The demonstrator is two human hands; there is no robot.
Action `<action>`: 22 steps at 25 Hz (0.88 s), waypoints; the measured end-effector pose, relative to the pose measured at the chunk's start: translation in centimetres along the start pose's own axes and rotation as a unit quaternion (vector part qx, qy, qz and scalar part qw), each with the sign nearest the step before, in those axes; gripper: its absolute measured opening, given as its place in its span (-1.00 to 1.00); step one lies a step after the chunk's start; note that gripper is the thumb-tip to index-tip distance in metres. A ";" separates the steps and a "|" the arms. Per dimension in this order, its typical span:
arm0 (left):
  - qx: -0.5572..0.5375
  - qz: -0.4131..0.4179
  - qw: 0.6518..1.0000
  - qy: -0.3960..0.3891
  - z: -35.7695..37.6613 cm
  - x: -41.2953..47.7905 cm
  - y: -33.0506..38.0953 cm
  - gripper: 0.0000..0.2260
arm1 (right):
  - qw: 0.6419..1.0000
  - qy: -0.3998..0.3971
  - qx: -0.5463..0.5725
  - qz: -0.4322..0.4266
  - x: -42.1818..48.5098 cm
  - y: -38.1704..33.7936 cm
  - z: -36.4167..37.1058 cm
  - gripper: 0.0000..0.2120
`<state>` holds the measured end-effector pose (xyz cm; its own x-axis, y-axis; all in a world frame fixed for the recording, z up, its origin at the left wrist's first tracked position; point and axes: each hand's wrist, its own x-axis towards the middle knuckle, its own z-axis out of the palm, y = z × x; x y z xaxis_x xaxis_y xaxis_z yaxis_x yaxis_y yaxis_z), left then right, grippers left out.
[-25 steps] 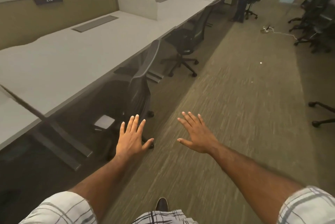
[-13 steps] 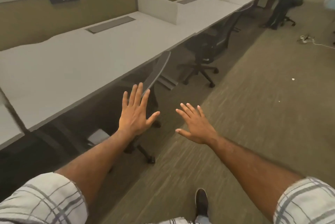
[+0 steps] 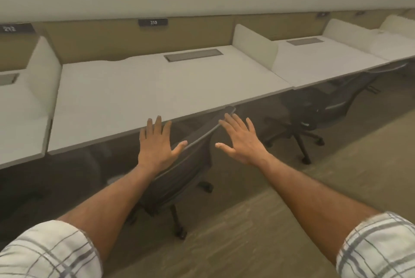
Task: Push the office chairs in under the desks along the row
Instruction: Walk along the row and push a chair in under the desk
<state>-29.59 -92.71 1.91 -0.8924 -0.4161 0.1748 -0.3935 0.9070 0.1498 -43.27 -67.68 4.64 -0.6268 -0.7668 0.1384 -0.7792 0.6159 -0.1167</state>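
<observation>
While the fingers [image 3: 155,127] of the left hand [image 3: 155,147] and right hand [image 3: 241,142] are spread flat, gripping nothing, the near chair [image 3: 179,176] sits angled, partly under the desk [image 3: 157,89]. An uneven push could swivel its backrest or jam it against the desk's edge.

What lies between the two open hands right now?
In the head view, the chair backrest's top edge runs between the left hand and right hand, under the desk edge.
</observation>
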 end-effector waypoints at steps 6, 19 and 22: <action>0.007 -0.077 0.995 -0.067 2.3 3.4 -0.3 -0.17 | 0.999 -0.026 0.008 -0.035 8.3 2.4 0.9 -0.25; -0.139 -0.134 0.964 -0.181 4.8 3.5 -0.7 -0.31 | 0.983 -0.144 0.074 -0.081 19.0 7.3 5.6 -0.33; -0.109 -0.172 0.959 -0.197 4.4 2.4 0.0 -0.07 | 0.975 -0.187 0.019 -0.122 19.5 8.5 6.3 -0.45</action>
<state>-32.75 -93.44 -1.97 -0.7487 -0.5926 -0.2970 -0.6628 0.6675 0.3391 -62.11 -78.56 0.18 -0.3726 -0.9062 -0.1999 -0.8994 0.4057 -0.1626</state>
